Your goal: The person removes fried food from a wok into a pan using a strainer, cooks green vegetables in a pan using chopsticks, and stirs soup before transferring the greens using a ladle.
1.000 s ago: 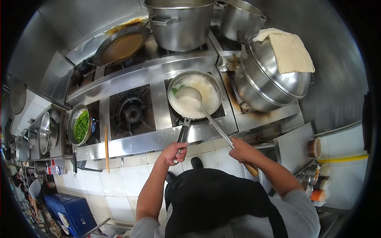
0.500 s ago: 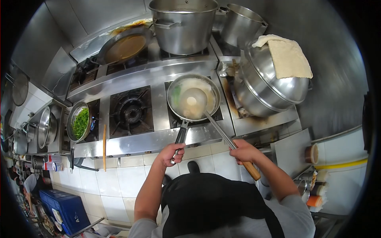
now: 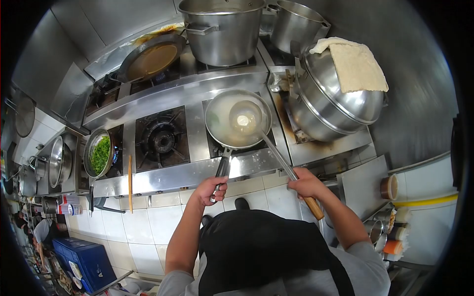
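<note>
My left hand (image 3: pixel 211 190) is closed round the dark handle of a frying pan (image 3: pixel 217 101), which sits over the front right burner. Cloudy pale liquid covers the pan's bottom, with a faint green patch at its left side. In my right hand (image 3: pixel 307 183) is a long-handled ladle (image 3: pixel 245 116), gripped near its wooden end. The ladle's round bowl lies inside the pan, right of the middle, with a pale round spot showing in it.
A pan of chopped greens (image 3: pixel 101 154) stands over a lit burner at left, with chopsticks (image 3: pixel 130 183) nearby. Behind are a wok of brown liquid (image 3: pixel 153 62) and a stockpot (image 3: pixel 222 39). A domed steamer (image 3: pixel 326 108) bearing a cloth (image 3: pixel 356 66) stands right. A person (image 3: pixel 43 232) is far left.
The ladle's bowl has shifted slightly right within the pan. The pan's contents look paler and more liquid, and the green patch is fainter. Both hands keep their holds.
</note>
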The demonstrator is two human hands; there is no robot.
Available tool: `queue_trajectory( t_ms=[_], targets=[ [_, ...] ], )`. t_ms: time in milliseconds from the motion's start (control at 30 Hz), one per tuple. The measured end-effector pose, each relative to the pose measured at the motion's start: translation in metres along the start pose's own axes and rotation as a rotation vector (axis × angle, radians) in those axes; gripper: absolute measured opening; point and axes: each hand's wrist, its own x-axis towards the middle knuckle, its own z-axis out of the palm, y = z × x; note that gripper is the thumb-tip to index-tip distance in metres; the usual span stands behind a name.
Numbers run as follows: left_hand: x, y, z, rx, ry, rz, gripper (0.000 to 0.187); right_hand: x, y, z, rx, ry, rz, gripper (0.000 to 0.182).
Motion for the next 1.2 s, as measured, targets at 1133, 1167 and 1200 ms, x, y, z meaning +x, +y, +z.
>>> queue_trajectory(
  t_ms=[1133,1167,1200],
  targets=[
    [-0.001,0.002,-0.001,-0.001,-0.015,0.005,0.028,0.011,0.003,0.018,-0.711,0.202,-0.132,0.032],
    [-0.001,0.002,-0.001,-0.003,-0.012,0.002,0.028,0.012,0.005,0.014,-0.710,0.206,-0.136,0.032],
    [-0.002,0.003,-0.001,-0.005,-0.010,-0.001,0.027,0.014,0.011,0.006,-0.743,0.225,-0.203,0.030]
  ],
)
